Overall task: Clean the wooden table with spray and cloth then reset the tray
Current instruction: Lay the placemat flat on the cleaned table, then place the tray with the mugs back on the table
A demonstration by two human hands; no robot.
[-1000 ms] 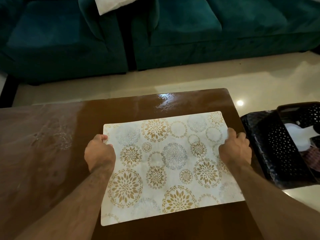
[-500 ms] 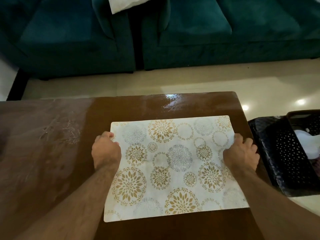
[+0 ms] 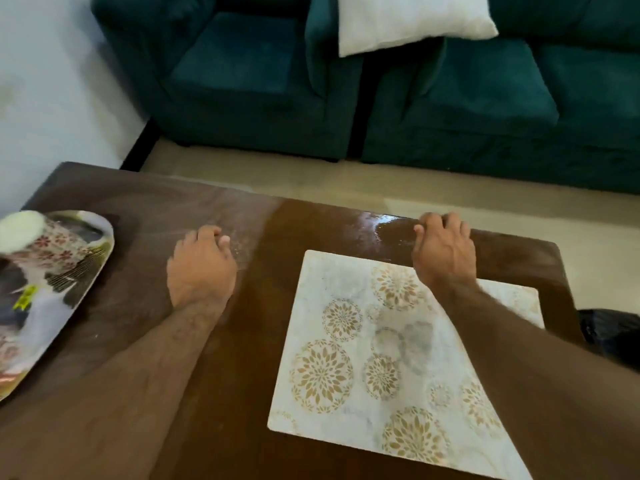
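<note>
A white placemat (image 3: pixel 374 355) with gold flower circles lies flat on the right part of the dark wooden table (image 3: pixel 145 237). My left hand (image 3: pixel 201 268) hovers over bare wood left of the mat, fingers loosely curled, holding nothing. My right hand (image 3: pixel 443 251) is above the mat's far edge, fingers loosely bent and empty. At the table's left edge sits a printed tray (image 3: pixel 79 271) carrying a floral cup (image 3: pixel 38 237). Wet streaks shine on the wood near the far edge.
A teal sofa (image 3: pixel 450 109) with a white cushion (image 3: pixel 408 22) stands beyond the table across a strip of pale floor. A black basket (image 3: pixel 613 334) shows at the right edge, beside the table. A white wall is at the left.
Both hands have let go of the placemat's side edges and moved forward and left. The view has swung left, bringing the tray and cup into sight.
</note>
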